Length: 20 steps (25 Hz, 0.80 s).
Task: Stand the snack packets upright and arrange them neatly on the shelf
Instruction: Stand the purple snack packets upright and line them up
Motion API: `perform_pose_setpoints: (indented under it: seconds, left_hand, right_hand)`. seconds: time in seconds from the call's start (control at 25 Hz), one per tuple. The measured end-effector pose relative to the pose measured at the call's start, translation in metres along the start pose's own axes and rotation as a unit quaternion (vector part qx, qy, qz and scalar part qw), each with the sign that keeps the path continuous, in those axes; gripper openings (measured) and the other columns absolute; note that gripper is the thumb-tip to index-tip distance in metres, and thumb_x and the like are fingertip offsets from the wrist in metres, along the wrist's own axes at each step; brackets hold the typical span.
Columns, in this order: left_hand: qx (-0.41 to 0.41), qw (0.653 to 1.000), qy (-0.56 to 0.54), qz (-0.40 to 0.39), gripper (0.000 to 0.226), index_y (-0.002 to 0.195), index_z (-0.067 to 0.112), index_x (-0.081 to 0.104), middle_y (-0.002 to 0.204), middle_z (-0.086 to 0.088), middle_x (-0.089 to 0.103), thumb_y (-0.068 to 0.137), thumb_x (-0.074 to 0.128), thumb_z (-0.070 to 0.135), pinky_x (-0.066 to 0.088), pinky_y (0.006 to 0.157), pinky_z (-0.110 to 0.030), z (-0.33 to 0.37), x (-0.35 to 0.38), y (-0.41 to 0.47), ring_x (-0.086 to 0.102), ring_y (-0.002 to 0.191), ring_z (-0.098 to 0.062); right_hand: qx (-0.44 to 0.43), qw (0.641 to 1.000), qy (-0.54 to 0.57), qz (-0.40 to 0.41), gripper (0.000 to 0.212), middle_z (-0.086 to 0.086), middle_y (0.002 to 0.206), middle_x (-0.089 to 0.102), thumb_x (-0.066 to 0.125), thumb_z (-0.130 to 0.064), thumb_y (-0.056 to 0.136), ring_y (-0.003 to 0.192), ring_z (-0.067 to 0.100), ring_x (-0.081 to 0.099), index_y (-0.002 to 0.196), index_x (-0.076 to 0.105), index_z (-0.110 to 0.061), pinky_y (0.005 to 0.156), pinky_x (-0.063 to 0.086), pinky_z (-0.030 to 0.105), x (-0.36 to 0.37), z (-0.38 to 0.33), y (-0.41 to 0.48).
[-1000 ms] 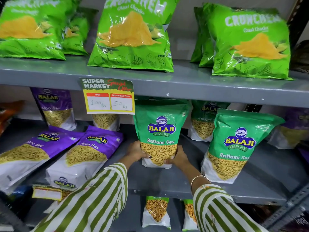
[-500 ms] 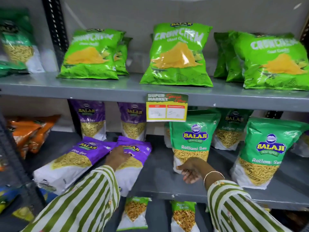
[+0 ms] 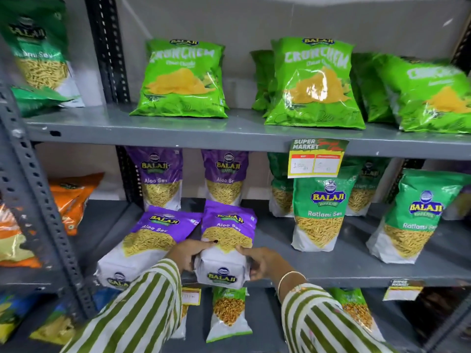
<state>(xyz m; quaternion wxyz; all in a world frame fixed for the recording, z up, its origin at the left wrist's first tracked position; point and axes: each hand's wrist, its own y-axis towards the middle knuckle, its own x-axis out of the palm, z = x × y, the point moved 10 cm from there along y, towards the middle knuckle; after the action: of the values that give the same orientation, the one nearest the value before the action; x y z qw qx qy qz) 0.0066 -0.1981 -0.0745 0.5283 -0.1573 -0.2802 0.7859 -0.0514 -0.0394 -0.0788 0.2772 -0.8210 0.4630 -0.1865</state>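
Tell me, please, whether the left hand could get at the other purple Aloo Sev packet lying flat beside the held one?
Probably yes: the left hand sits right beside the flat purple Aloo Sev packet, nothing between, though it now grips the neighbouring purple packet.

Your two sleeves are the same cloth: broad stripes of olive green and off-white running along each arm. The left sleeve [image 3: 132, 312] ends in a plain edge at the wrist, just short of your left hand [image 3: 190, 252]. The right sleeve [image 3: 323, 324] has a small patch of light embroidery at its cuff. On your right wrist sits a thin, pale metal bangle [image 3: 289, 277], just behind your right hand [image 3: 262, 262]. One fingernail on your left hand is painted dark.
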Motion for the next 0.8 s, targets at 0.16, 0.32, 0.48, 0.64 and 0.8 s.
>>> perform_pose_setpoints:
  seconds: [0.16, 0.32, 0.48, 0.64, 0.8]
  left_hand:
    - [0.015, 0.998, 0.067, 0.006, 0.017, 0.079, 0.005, 0.057, 0.070, -0.011, 0.062, 0.080, 0.068, 0.018, 0.053, 0.070, -0.040, 0.008, 0.008, -0.009, 0.059, 0.068, -0.026]
    - [0.103, 0.989, 0.096, 0.035, 0.025, 0.088, 0.007, 0.049, 0.084, -0.009, 0.056, 0.077, 0.071, 0.012, 0.042, 0.063, -0.030, 0.045, 0.021, -0.029, 0.052, 0.071, -0.021]
    - [0.160, 0.980, 0.103, 0.064, 0.051, 0.122, 0.000, 0.048, 0.121, -0.012, 0.056, 0.076, 0.069, -0.001, 0.038, 0.072, -0.026, 0.063, 0.027, -0.035, 0.051, 0.119, -0.030]
    - [0.185, 0.972, 0.110, 0.094, 0.048, 0.111, 0.003, 0.049, 0.129, -0.021, 0.057, 0.070, 0.073, -0.006, 0.042, 0.086, -0.032, 0.060, 0.026, -0.027, 0.055, 0.108, -0.025]
    - [0.224, 0.953, 0.155, 0.133, 0.056, 0.101, 0.010, 0.047, 0.125, -0.019, 0.060, 0.058, 0.082, 0.000, 0.047, 0.099, -0.041, 0.065, 0.028, -0.016, 0.057, 0.113, -0.030]
  right_hand:
    - [-0.012, 1.000, 0.000, 0.000, 0.025, 0.005, 0.056, 0.058, 0.067, -0.022, 0.082, 0.060, 0.018, 0.050, 0.064, 0.053, -0.010, 0.063, 0.047, 0.036, -0.017, -0.012, -0.015]
    - [-0.070, 0.995, -0.063, 0.021, 0.021, 0.009, 0.064, 0.056, 0.074, -0.013, 0.075, 0.057, 0.019, 0.050, 0.065, 0.056, -0.009, 0.055, 0.047, 0.034, -0.034, -0.043, -0.021]
    - [-0.132, 0.987, -0.088, 0.036, 0.028, 0.016, 0.080, 0.062, 0.076, 0.003, 0.068, 0.070, 0.024, 0.059, 0.088, 0.057, -0.001, 0.061, 0.050, 0.036, -0.042, -0.068, -0.025]
    - [-0.168, 0.980, -0.088, 0.058, 0.059, 0.020, 0.109, 0.061, 0.076, 0.009, 0.064, 0.104, 0.035, 0.060, 0.113, 0.046, -0.001, 0.069, 0.050, 0.040, -0.047, -0.076, -0.026]
    - [-0.219, 0.967, -0.099, 0.084, 0.057, 0.013, 0.105, 0.054, 0.076, 0.012, 0.062, 0.101, 0.025, 0.053, 0.104, 0.041, -0.004, 0.076, 0.047, 0.036, -0.057, -0.081, -0.023]
